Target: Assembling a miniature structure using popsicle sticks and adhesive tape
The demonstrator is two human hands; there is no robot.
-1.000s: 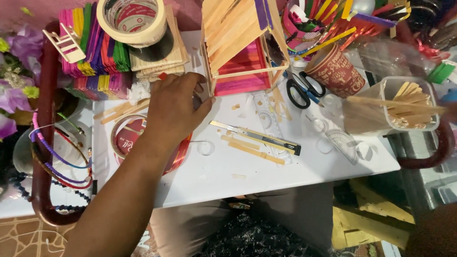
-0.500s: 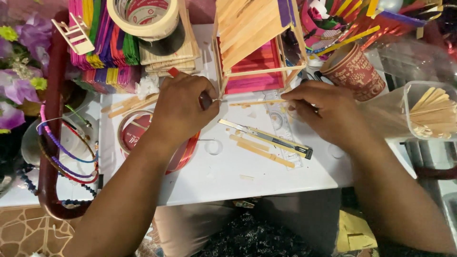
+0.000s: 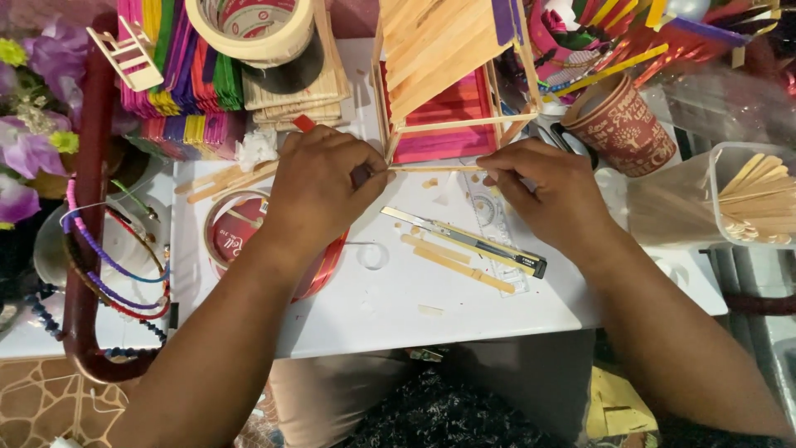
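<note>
My left hand (image 3: 319, 187) and my right hand (image 3: 551, 195) each pinch one end of a thin wooden stick (image 3: 435, 168), held level just in front of a small house built of craft sticks (image 3: 452, 79). The house has a plain wooden roof and a pink floor. A dark tool tip shows between my left fingers. On the white table (image 3: 398, 299) below the stick lie a utility knife (image 3: 464, 241), a clear ruler (image 3: 489, 216) and a couple of loose wooden sticks (image 3: 460, 267).
Stacks of coloured craft sticks (image 3: 178, 75) and a roll of masking tape (image 3: 249, 25) stand at the back left. A round red lid (image 3: 240, 241) lies under my left wrist. A brown paper cup (image 3: 622, 124) and a clear tub of sticks (image 3: 759, 199) are at the right. Purple flowers (image 3: 33, 149) sit far left.
My right hand came in from the right and took the free end of the thin stick. My left hand stayed at the house's front edge. The view shifted slightly.
</note>
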